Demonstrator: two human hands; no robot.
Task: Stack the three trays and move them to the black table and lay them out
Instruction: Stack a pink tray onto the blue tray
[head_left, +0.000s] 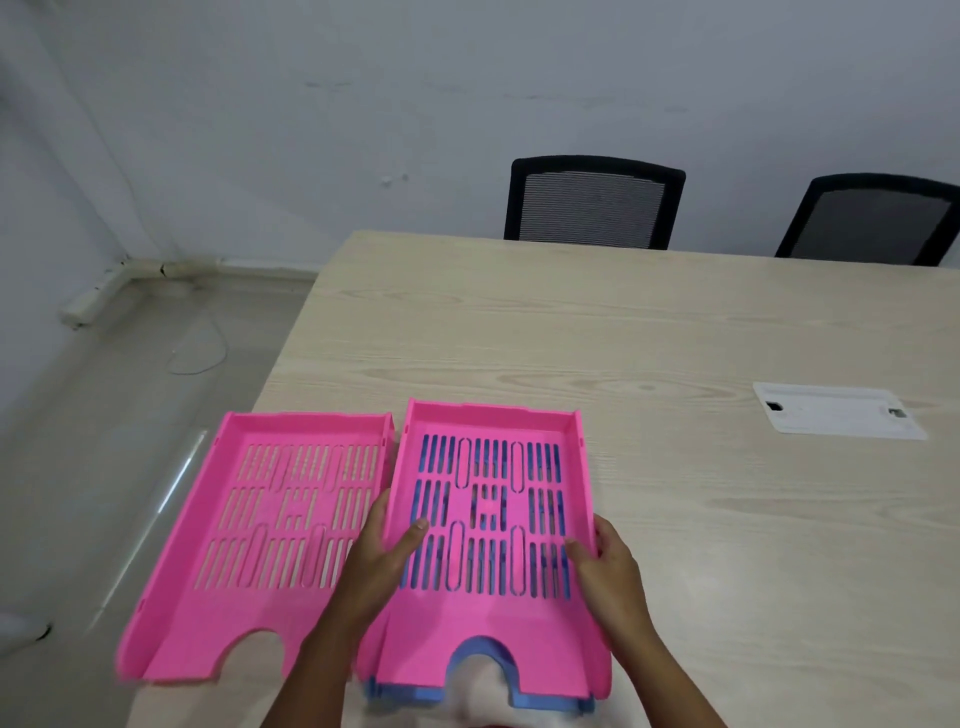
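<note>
A pink slotted tray sits nested on a blue tray, whose edge shows at the near side and through the slots. My left hand grips the pink tray's left wall, thumb inside. My right hand grips its right wall, thumb inside too. A second pink tray lies alone to the left, overhanging the left edge of the light wooden table. The black table is not in view.
A white sheet of paper lies on the table at the right. Two black mesh chairs stand behind the far edge. Grey floor with a thin cable lies left of the table.
</note>
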